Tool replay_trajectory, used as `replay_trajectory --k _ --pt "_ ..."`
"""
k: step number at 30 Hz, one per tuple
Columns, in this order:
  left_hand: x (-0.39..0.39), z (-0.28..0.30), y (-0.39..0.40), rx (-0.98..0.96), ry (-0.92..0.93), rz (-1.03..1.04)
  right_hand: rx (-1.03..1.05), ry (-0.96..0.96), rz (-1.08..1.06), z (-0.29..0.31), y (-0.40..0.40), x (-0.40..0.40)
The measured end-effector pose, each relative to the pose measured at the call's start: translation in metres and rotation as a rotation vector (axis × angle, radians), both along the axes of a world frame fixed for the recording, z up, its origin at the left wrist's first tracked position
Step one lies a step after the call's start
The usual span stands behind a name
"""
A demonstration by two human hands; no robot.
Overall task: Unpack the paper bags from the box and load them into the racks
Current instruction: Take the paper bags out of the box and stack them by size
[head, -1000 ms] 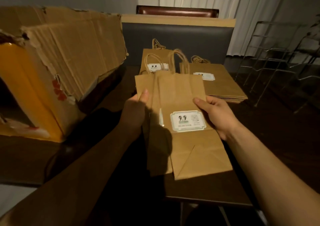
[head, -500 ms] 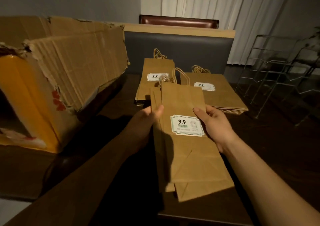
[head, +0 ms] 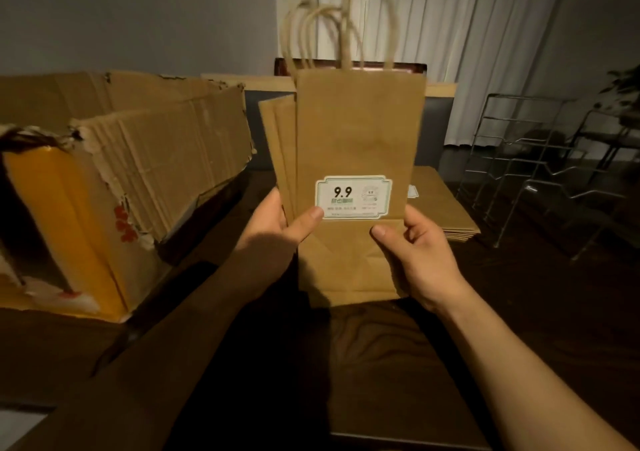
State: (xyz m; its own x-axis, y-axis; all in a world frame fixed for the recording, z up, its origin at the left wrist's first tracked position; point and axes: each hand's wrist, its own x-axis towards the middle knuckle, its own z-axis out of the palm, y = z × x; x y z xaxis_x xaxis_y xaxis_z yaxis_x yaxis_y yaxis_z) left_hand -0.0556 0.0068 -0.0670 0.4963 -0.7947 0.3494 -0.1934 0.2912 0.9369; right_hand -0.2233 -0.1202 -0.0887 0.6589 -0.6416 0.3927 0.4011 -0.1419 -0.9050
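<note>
I hold a small bundle of flat brown paper bags [head: 356,139] upright in front of me, twine handles pointing up and a white "9.9" label facing me. My left hand [head: 277,229] grips the bundle's lower left edge, thumb on the front by the label. My right hand [head: 412,249] grips the lower right, thumb on the front below the label. A stack of the same bags [head: 446,208] lies flat on the dark table behind, partly hidden by the bundle. The torn cardboard box [head: 114,180] stands open at the left. Wire racks [head: 540,173] stand at the right.
The dark wooden table [head: 398,357] runs under my arms, its near edge at the bottom. A dark panel with a wooden top rail and a chair back stand behind the bags. White curtains hang at the back right.
The bundle has been lifted from lying tilted on the table to standing upright before me. Both hands slid down to its lower part. My view has tipped upward.
</note>
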Motion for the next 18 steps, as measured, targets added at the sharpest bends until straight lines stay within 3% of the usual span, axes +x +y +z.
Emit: replay_trajectory --k 3,6,11,18 --pt "-0.004 -0.022 0.004 0.116 -0.015 0.02 -0.058 0.063 -0.036 -0.005 0.001 0.001" --pt "-0.008 -0.045 0.008 0.24 -0.221 0.028 -0.046 0.212 -0.011 -0.013 0.006 0.003" --pt "-0.013 -0.05 0.001 0.179 -0.134 0.062 -0.012 0.227 -0.026 -0.016 0.01 0.006" --pt "-0.002 -0.024 -0.004 0.113 -0.217 0.104 0.017 0.158 -0.083 -0.016 0.005 0.011"
